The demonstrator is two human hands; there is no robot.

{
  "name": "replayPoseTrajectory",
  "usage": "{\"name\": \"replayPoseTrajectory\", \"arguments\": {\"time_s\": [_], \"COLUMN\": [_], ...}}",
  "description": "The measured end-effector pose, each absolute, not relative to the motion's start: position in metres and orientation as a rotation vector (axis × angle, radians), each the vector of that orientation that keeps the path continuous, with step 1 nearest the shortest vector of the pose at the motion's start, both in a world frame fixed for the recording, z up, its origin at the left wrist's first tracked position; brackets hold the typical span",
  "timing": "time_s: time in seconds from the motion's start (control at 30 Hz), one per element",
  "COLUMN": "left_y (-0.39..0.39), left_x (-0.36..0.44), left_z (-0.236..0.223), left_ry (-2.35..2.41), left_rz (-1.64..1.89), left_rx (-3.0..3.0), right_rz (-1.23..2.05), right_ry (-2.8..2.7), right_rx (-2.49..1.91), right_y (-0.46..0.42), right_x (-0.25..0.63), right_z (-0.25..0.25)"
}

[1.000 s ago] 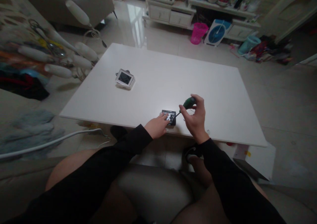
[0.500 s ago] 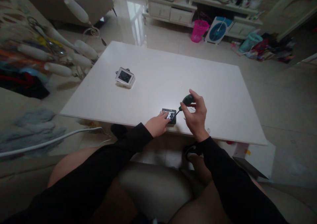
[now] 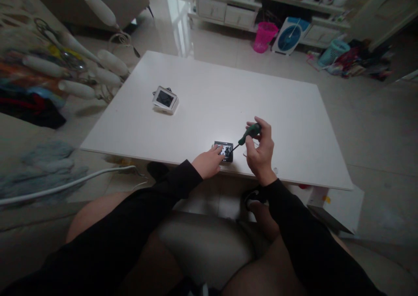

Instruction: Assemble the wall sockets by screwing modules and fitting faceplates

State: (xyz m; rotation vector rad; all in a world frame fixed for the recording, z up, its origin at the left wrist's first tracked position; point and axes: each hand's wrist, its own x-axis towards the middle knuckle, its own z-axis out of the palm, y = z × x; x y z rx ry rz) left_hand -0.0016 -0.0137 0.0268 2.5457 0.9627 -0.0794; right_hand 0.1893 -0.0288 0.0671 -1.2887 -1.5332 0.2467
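In my right hand [image 3: 262, 152] is a green-handled screwdriver [image 3: 250, 134], gripped by thumb and fingers and slanting down to the left. Its tip meets the right part of a small black rectangular device [image 3: 230, 146], which has a silver-and-black face. The device lies near the front edge of the white table [image 3: 199, 82]. My left hand [image 3: 209, 162] holds it from the left, fingertips on its face. What lies under those fingers is hidden. A small pale piece [image 3: 246, 153] is partly covered by my right hand.
A white box with a dark-screened device [image 3: 165, 99] sits at the table's left. White lamp arms [image 3: 111, 62] stand beyond the left edge. Across the floor are a pink basket [image 3: 265, 36], a blue-and-white fan [image 3: 290, 36] and a low cabinet [image 3: 240, 18].
The screwdriver handle has shifted slightly right, and my right fingers have changed their hold around it. My left hand stays on the device. The whole view has tilted a little.
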Motion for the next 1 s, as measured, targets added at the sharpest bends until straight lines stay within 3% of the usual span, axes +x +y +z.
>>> {"name": "replayPoseTrajectory", "arguments": {"time_s": [1.0], "left_y": [-0.014], "left_x": [-0.002], "left_z": [0.035], "left_ry": [0.980], "left_rz": [-0.168], "left_rx": [2.531], "right_rz": [0.464], "right_ry": [-1.337], "right_rx": [-1.355], "right_y": [-0.027], "right_x": [0.183], "right_z": [0.064]}}
